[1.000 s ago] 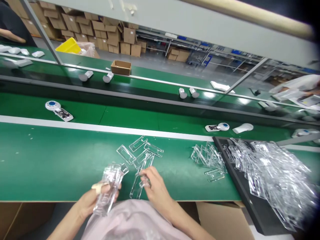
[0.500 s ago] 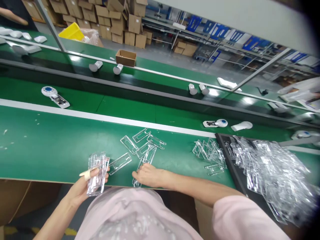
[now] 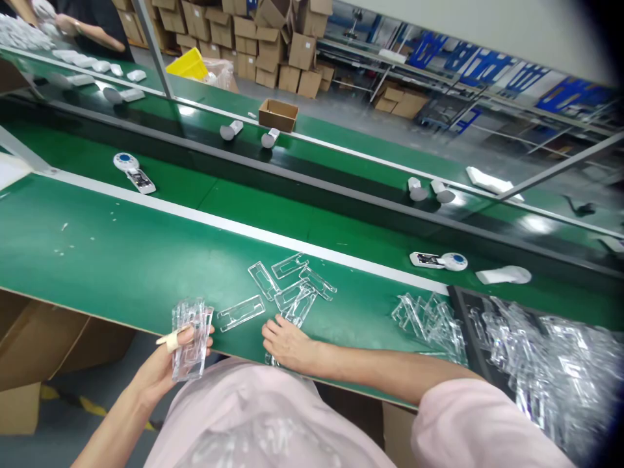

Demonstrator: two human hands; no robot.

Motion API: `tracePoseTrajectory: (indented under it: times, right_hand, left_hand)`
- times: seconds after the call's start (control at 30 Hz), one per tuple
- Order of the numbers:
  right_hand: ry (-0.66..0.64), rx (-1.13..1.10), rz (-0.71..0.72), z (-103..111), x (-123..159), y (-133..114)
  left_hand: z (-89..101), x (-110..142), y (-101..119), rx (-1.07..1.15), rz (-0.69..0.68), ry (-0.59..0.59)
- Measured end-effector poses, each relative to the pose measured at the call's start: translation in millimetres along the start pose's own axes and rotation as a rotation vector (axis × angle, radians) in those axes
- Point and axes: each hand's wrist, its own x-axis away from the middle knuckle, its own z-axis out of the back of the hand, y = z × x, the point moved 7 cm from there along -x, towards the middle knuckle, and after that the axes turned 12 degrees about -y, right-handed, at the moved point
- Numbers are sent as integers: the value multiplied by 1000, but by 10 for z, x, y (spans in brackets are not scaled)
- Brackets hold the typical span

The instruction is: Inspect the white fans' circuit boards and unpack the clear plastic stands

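Observation:
My left hand (image 3: 163,364), with tape on the thumb, grips a stack of clear plastic pieces (image 3: 191,337) at the near edge of the green table (image 3: 97,260). My right hand (image 3: 287,343) lies on the table with its fingers curled over a clear plastic piece (image 3: 270,359) at the table edge, just below a loose cluster of clear pieces (image 3: 292,286). One single clear piece (image 3: 240,313) lies between my hands.
A second pile of clear pieces (image 3: 429,318) sits right of my arm, beside a black tray (image 3: 461,305) heaped with more. White and blue devices (image 3: 132,170) (image 3: 439,260) lie on the conveyor behind. Another person's arm (image 3: 82,29) shows at far left. Cardboard boxes stand beyond.
My view has shifted left and down. My right hand came down from the lifted pieces onto the table edge. The left hand moved left a little with its stack, leaving one piece lying between.

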Motion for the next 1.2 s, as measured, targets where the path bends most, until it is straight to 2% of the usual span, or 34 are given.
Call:
tracePoseTrajectory:
  times: [0.13, 0.23, 0.33, 0.4, 0.57, 0.73, 0.8, 0.9, 1.0, 1.1, 1.2]
  right_hand:
    - [-30, -39, -16, 118, 29, 64]
    - [-24, -104, -38, 333, -7, 139]
    - [24, -153, -48, 565, -222, 187]
    - [47, -152, -56, 648, -445, 204]
    - [59, -126, -67, 579, -878, 202]
    - [82, -202, -149, 437, -850, 211]
    - [83, -260, -191, 399, -790, 208]
    - [89, -365, -241, 354, -714, 165]
    - [89, -475, -285, 291, -643, 81]
    - [82, -588, -310, 217, -514, 2]
    - [116, -747, -332, 165, -246, 27]
  left_hand:
    - [32, 14, 44, 19, -43, 9]
    - [93, 32, 89, 48, -91, 16]
    - [163, 36, 118, 80, -130, 18]
    - [203, 27, 126, 94, -141, 19]
    - [286, 8, 142, 101, -165, 34]
    - [328, 22, 168, 1, -152, 57]
    - [283, 2, 248, -90, -153, 22]
    - [118, -92, 478, -332, -182, -67]
    - [-168, -256, 779, -760, -271, -124]
    - [-654, -437, 929, -1307, -376, -278]
    - [-1167, -572, 822, -1833, -439, -502]
